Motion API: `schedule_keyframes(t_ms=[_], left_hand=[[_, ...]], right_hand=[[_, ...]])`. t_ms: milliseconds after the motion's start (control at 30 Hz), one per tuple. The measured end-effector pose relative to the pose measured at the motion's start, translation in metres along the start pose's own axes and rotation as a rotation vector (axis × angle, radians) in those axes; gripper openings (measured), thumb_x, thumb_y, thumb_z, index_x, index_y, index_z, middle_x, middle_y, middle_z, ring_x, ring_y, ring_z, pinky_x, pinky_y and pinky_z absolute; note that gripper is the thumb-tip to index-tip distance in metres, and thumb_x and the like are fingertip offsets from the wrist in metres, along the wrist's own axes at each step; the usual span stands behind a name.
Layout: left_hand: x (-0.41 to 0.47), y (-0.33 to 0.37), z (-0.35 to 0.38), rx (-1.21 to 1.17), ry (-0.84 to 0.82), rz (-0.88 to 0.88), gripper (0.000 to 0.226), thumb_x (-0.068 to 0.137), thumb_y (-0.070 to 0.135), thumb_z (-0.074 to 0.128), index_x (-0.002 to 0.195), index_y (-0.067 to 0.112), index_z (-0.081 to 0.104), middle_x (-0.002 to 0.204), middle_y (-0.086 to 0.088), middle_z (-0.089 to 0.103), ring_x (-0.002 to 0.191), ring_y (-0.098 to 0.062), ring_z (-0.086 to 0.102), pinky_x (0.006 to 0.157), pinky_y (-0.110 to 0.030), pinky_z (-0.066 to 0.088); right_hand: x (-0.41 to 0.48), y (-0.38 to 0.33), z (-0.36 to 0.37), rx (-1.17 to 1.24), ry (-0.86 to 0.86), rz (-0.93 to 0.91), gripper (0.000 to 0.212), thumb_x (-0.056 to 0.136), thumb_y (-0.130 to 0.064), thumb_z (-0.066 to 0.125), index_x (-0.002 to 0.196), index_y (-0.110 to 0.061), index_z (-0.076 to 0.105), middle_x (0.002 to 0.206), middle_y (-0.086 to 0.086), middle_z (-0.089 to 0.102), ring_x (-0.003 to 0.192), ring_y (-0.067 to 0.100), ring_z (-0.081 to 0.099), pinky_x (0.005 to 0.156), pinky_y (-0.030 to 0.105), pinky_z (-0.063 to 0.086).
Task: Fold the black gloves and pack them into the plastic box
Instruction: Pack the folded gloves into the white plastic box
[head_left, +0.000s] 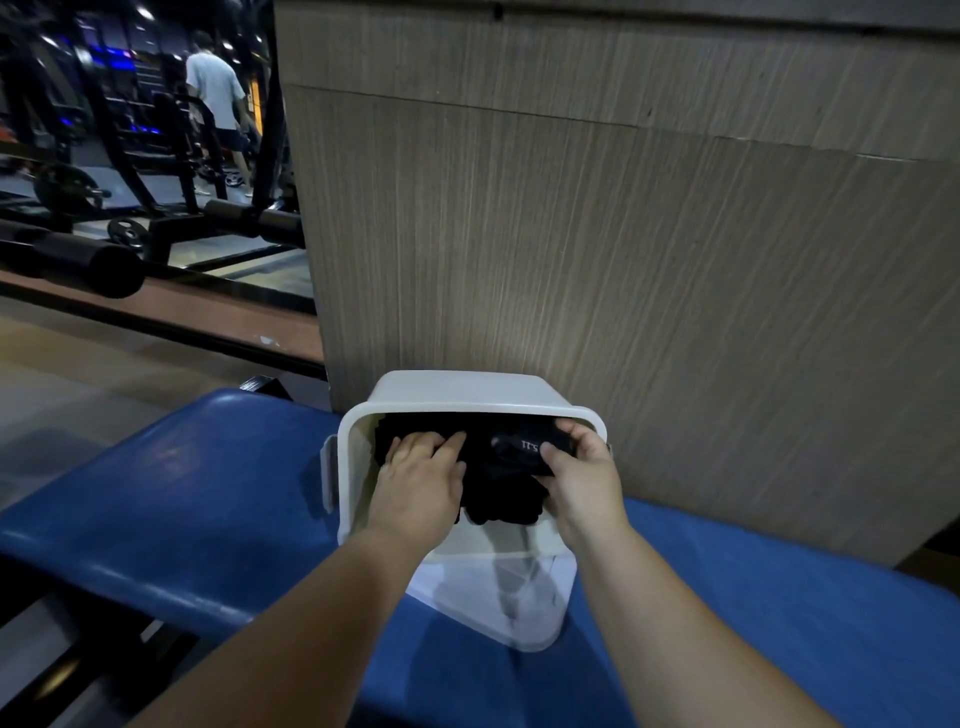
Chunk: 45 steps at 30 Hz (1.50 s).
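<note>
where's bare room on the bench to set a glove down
Bare blue bench left of the plastic box, and right of it by the wood wall. Crowded: in the box, left hand and right hand on the black gloves; clear lid just in front.

A tall grey-brown wood-grain panelled wall (623, 234) fills the centre and right of the frame. A blue padded vinyl bench (171, 499) runs across the bottom, reaching the wall's foot. Pale beige floor (67, 374) lies at middle left. The upper left shows a dim gym with black steel weight machines (135, 130), a round black weight plate (65, 186), and a person in a white shirt (214, 83) seen from behind.
</note>
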<state>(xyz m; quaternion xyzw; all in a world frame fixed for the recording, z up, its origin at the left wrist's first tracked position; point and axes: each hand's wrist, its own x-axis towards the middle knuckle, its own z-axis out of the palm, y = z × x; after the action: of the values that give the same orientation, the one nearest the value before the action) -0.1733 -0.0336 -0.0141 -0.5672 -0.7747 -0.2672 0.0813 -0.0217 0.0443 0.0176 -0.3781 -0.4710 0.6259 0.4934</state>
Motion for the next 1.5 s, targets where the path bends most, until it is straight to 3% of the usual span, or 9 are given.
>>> schedule_keyframes(t_ms=[167, 333, 500, 667, 933, 1100, 1200, 1367, 1500], left_hand=[[-0.002, 0.001, -0.002, -0.061, 0.087, -0.006, 0.04, 0.099, 0.03, 0.041, 0.136, 0.017, 0.05, 0.129, -0.002, 0.055, 0.129, -0.022, 0.043, 0.118, -0.039, 0.015], [-0.002, 0.007, -0.006, -0.184, 0.076, 0.047, 0.05, 0.099, 0.032, 0.035, 0.147, 0.02, 0.031, 0.143, -0.001, 0.046, 0.134, -0.019, 0.037, 0.117, -0.037, 0.021], [0.006, 0.007, 0.004, -0.03, -0.011, 0.131, 0.055, 0.098, 0.041, 0.017, 0.152, 0.031, 0.014, 0.153, 0.006, 0.032, 0.141, -0.013, 0.027, 0.119, -0.033, 0.013], [0.009, 0.011, 0.011, 0.045, -0.028, 0.097, 0.055, 0.102, 0.036, 0.023, 0.153, 0.031, 0.004, 0.157, 0.008, 0.025, 0.146, -0.013, 0.017, 0.12, -0.033, 0.003], [0.014, 0.018, 0.018, 0.136, -0.045, 0.048, 0.059, 0.101, 0.04, 0.027, 0.153, 0.031, 0.001, 0.158, 0.007, 0.021, 0.145, -0.019, 0.015, 0.119, -0.038, 0.008], [0.016, 0.02, 0.02, 0.1, 0.01, 0.066, 0.056, 0.09, 0.036, 0.048, 0.144, 0.023, 0.043, 0.136, -0.001, 0.056, 0.125, -0.026, 0.05, 0.105, -0.045, 0.039], [0.014, 0.019, 0.017, 0.077, 0.063, 0.072, 0.053, 0.084, 0.034, 0.051, 0.136, 0.02, 0.052, 0.126, -0.002, 0.063, 0.114, -0.028, 0.057, 0.094, -0.047, 0.049], [0.01, 0.023, 0.013, 0.038, 0.017, 0.022, 0.055, 0.097, 0.036, 0.042, 0.15, 0.025, 0.029, 0.148, 0.002, 0.042, 0.137, -0.026, 0.032, 0.11, -0.043, 0.033], [0.002, 0.026, 0.002, -0.022, 0.067, 0.001, 0.057, 0.096, 0.043, 0.026, 0.149, 0.023, 0.031, 0.146, 0.001, 0.043, 0.137, -0.024, 0.032, 0.108, -0.042, 0.032]], right_hand=[[0.01, 0.001, 0.012, -0.167, 0.013, -0.018, 0.023, 0.09, -0.015, 0.061, 0.11, -0.024, 0.062, 0.104, 0.002, 0.071, 0.098, 0.025, 0.067, 0.091, 0.049, 0.054], [0.014, -0.002, 0.019, -0.327, -0.037, -0.037, 0.035, 0.087, -0.022, 0.067, 0.12, -0.026, 0.058, 0.105, -0.002, 0.069, 0.097, 0.019, 0.066, 0.091, 0.043, 0.054], [0.018, 0.002, 0.017, -0.575, -0.064, -0.008, 0.052, 0.077, -0.033, 0.071, 0.125, -0.029, 0.051, 0.117, 0.002, 0.061, 0.105, 0.022, 0.061, 0.096, 0.043, 0.051], [0.019, 0.009, 0.019, -0.982, 0.09, -0.145, 0.035, 0.088, -0.035, 0.061, 0.119, -0.02, 0.051, 0.116, 0.007, 0.06, 0.113, 0.028, 0.054, 0.095, 0.035, 0.044], [0.023, 0.014, 0.02, -1.035, 0.157, -0.242, 0.031, 0.091, -0.036, 0.057, 0.117, -0.019, 0.051, 0.109, 0.005, 0.065, 0.104, 0.028, 0.061, 0.087, 0.033, 0.047], [0.018, 0.01, 0.016, -0.936, 0.135, -0.18, 0.035, 0.092, -0.038, 0.055, 0.122, -0.021, 0.046, 0.114, 0.004, 0.064, 0.104, 0.028, 0.061, 0.084, 0.034, 0.049], [0.014, 0.008, 0.013, -0.907, 0.119, -0.215, 0.039, 0.092, -0.04, 0.055, 0.125, -0.022, 0.045, 0.119, 0.002, 0.063, 0.108, 0.025, 0.06, 0.089, 0.037, 0.05], [0.001, 0.003, 0.004, -0.876, 0.088, -0.261, 0.044, 0.094, -0.038, 0.054, 0.135, -0.027, 0.04, 0.129, -0.002, 0.055, 0.115, 0.02, 0.057, 0.091, 0.035, 0.049], [-0.012, 0.001, -0.006, -0.862, 0.039, -0.306, 0.041, 0.095, -0.037, 0.054, 0.134, -0.03, 0.045, 0.124, -0.01, 0.059, 0.109, 0.012, 0.057, 0.085, 0.025, 0.046]])
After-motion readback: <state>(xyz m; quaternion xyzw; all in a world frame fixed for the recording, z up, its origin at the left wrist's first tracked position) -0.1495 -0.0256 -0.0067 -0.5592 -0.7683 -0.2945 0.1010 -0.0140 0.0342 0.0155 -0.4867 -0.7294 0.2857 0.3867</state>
